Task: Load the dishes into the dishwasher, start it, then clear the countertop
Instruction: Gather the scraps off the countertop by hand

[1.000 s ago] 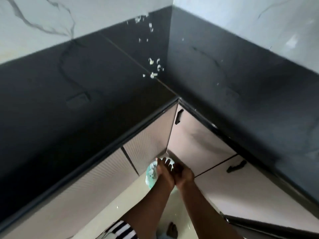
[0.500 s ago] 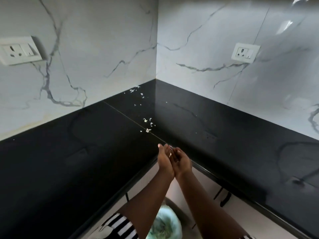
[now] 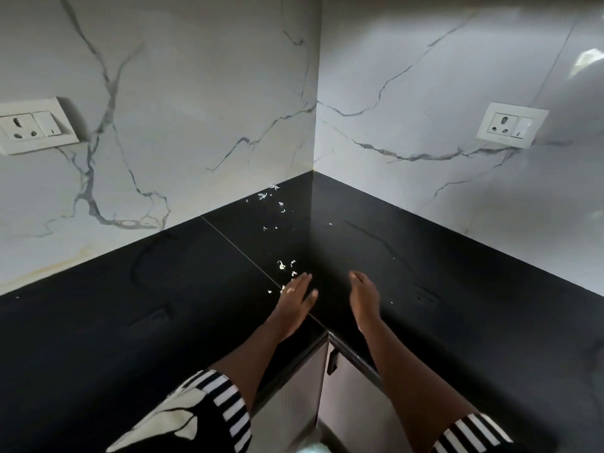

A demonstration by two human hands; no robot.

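Note:
A black L-shaped countertop (image 3: 130,308) fills the corner in front of me. Small white food scraps (image 3: 281,265) lie scattered along its seam, with more scraps (image 3: 263,196) near the back corner. My left hand (image 3: 295,297) is flat and open over the counter, fingertips touching the nearest scraps. My right hand (image 3: 362,294) is open beside it, edge down on the counter, holding nothing. No dishes or dishwasher are in view.
White marbled walls rise behind the counter, with a socket plate (image 3: 32,125) at left and another socket plate (image 3: 510,124) at right. Cabinet doors (image 3: 346,397) with a dark handle sit below the counter's inner corner.
My hands were together low over a bin below the counter, then rose to the counter edge. Now they have parted and reach onto the counter by the scraps.

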